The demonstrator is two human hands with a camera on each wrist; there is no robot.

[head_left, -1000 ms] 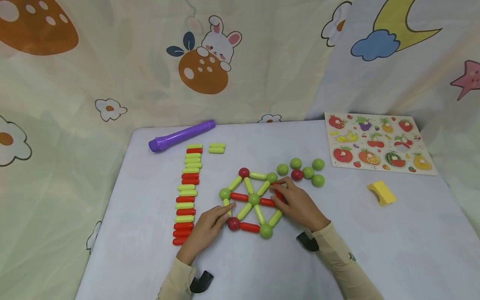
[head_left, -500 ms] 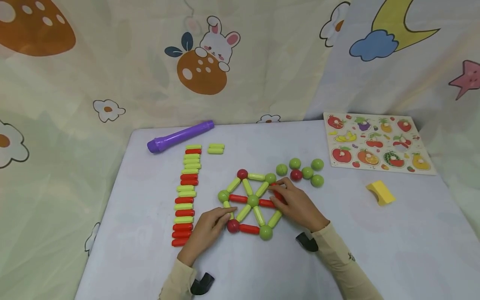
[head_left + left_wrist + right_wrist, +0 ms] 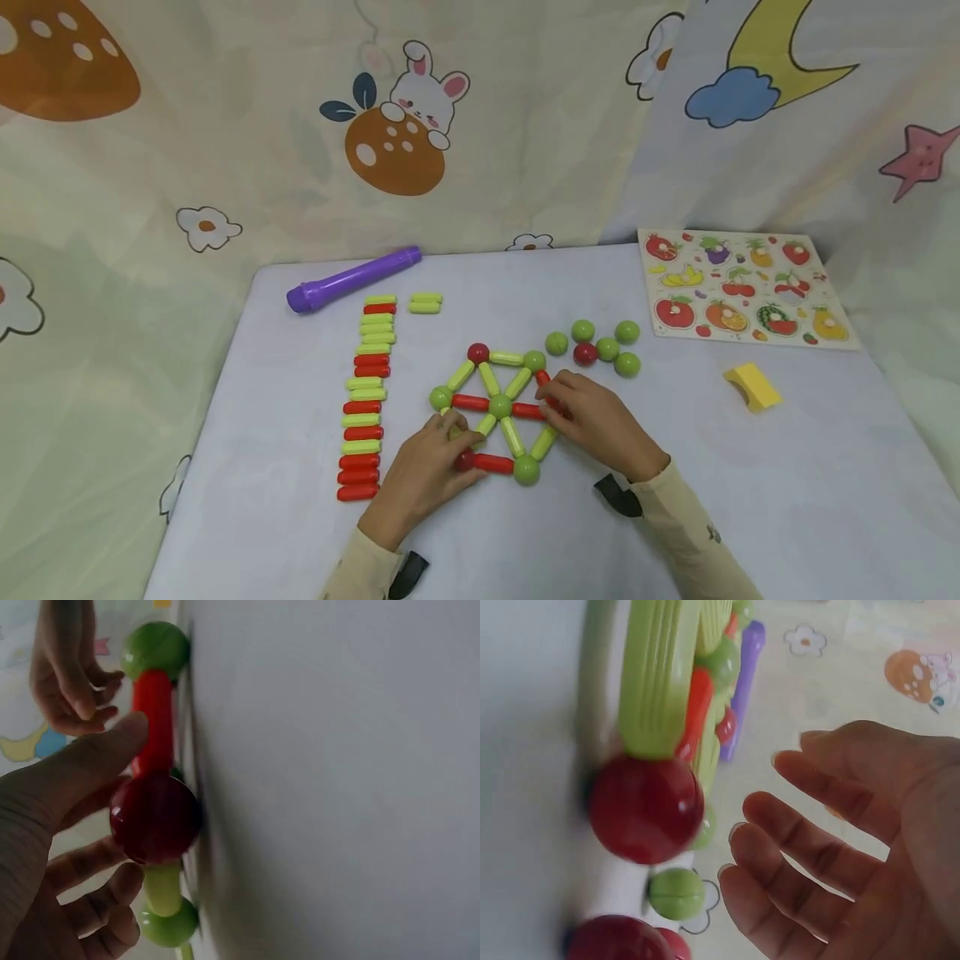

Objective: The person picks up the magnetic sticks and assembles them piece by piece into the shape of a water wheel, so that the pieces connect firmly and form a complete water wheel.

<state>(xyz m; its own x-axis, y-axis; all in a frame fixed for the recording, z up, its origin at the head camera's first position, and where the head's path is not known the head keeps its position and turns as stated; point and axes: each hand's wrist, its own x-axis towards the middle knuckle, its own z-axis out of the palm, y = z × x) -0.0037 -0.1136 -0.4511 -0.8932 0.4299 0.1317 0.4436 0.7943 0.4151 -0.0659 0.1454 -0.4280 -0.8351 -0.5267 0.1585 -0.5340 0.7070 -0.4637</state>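
Observation:
A flat six-sided frame of toy balls and rods lies on the table, its spokes meeting at a green ball (image 3: 500, 407). My left hand (image 3: 423, 467) grips the near-left corner, with thumb and fingers about a red ball (image 3: 155, 817). In the left wrist view the thumb tip lies against the red rod (image 3: 154, 727) joined to that ball. My right hand (image 3: 603, 421) hovers at the frame's right corner and hides it from the head view. In the right wrist view its fingers (image 3: 780, 825) are loosely bent, apart from the corner's red ball (image 3: 646, 808) and green rod (image 3: 658, 682).
A column of red and light-green rods (image 3: 363, 408) runs down the left, with two green rods (image 3: 425, 303) beside its top. Several loose balls (image 3: 607, 348) cluster behind the frame. A purple stick (image 3: 352, 279), a fruit puzzle board (image 3: 742, 287) and a yellow arch block (image 3: 752, 387) lie around.
My left hand has shifted from the left-side rod onto the near-left red ball, thumb now in front of it. My right hand has drawn slightly back, showing more of a red rod.

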